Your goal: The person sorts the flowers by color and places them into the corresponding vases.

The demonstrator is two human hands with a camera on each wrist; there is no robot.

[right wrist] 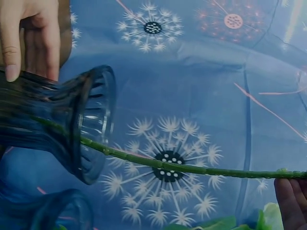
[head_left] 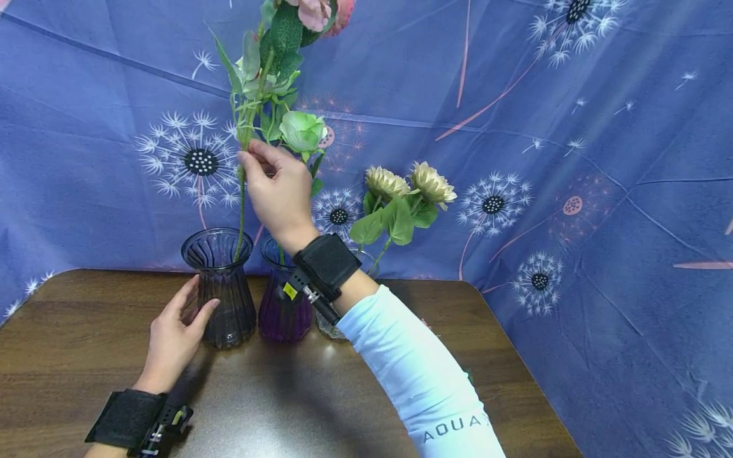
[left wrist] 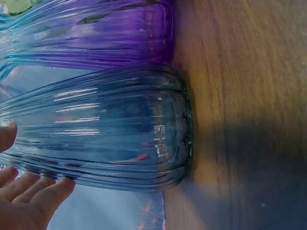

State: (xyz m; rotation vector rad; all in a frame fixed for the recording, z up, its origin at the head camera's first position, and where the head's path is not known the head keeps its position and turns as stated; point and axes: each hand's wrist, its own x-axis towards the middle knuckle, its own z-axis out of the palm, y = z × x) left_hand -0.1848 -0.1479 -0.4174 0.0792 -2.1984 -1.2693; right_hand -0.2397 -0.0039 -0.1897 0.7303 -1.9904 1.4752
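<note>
My right hand (head_left: 279, 191) pinches the green stem (right wrist: 201, 170) of a tall flower between thumb and fingertips. Its pink blossom (head_left: 314, 13) reaches the top of the head view, and the stem's lower end runs down inside the grey ribbed glass vase (head_left: 228, 305). At that vase's left side is my left hand (head_left: 174, 334), thumb in front and fingers along the side, holding it. The vase stands upright on the wooden table (head_left: 246, 407). In the right wrist view the stem passes through the vase's flared rim (right wrist: 91, 124).
Close on the right stands a purple glass vase (head_left: 283, 315) with a pale green flower (head_left: 302, 131) above it. Beyond that, a clear vase (head_left: 331, 327), partly hidden by the right wrist, holds cream flowers (head_left: 432, 184). A blue dandelion-print cloth (head_left: 401, 76) hangs behind the table.
</note>
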